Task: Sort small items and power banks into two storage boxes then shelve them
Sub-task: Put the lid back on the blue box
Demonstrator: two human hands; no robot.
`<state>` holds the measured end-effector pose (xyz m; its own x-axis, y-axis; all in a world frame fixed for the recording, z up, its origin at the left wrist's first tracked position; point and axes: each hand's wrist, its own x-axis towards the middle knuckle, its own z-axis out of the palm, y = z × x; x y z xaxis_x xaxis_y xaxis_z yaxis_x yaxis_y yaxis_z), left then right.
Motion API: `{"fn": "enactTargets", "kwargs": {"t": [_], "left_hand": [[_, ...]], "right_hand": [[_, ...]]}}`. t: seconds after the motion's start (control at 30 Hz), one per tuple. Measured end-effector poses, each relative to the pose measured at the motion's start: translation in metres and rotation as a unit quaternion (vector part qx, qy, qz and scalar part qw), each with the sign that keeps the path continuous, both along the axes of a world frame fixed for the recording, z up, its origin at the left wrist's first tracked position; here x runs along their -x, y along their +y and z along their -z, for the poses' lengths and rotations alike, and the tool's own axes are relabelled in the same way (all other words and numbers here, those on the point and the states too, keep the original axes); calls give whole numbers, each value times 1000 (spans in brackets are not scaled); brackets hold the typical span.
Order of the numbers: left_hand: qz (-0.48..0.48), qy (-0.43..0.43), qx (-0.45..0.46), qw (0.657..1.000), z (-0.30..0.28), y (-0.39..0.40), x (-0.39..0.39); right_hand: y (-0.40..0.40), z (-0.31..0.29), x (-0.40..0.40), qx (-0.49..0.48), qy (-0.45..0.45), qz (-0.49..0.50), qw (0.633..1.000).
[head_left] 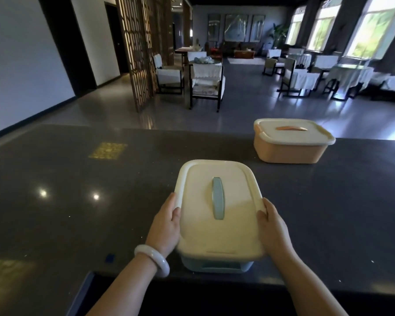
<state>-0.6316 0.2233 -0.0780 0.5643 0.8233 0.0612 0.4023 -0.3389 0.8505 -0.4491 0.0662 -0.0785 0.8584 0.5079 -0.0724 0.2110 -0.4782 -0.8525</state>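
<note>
A pale blue storage box (217, 266) with a cream lid (233, 229) and a blue-grey handle sits at the near edge of the dark counter (78, 201). My left hand (165, 229) grips the lid's left side, and my right hand (274, 229) grips its right side. A white bangle circles my left wrist. An orange storage box (287, 151) with a cream lid and an orange handle stands closed at the far right of the counter. Both boxes' contents are hidden.
A small blue mark (110, 257) lies on the counter near my left wrist. Beyond the counter are chairs (205, 87), cloth-covered tables (349, 76), a wooden lattice screen (139, 49) and bright windows at the right.
</note>
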Motion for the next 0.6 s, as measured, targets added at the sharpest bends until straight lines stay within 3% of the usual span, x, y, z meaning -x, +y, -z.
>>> {"fn": "enactTargets", "kwargs": {"t": [0.27, 0.43, 0.53, 0.6], "left_hand": [[1, -13, 53, 999, 8, -1, 0], [38, 53, 8, 998, -4, 5, 0], [48, 121, -99, 986, -11, 8, -4], [99, 165, -192, 962, -14, 13, -10]], "right_hand": [[3, 7, -3, 10, 12, 9, 1000], [0, -5, -6, 16, 55, -7, 998], [0, -17, -2, 54, -47, 1, 997], [0, -28, 12, 54, -164, -74, 982]]}}
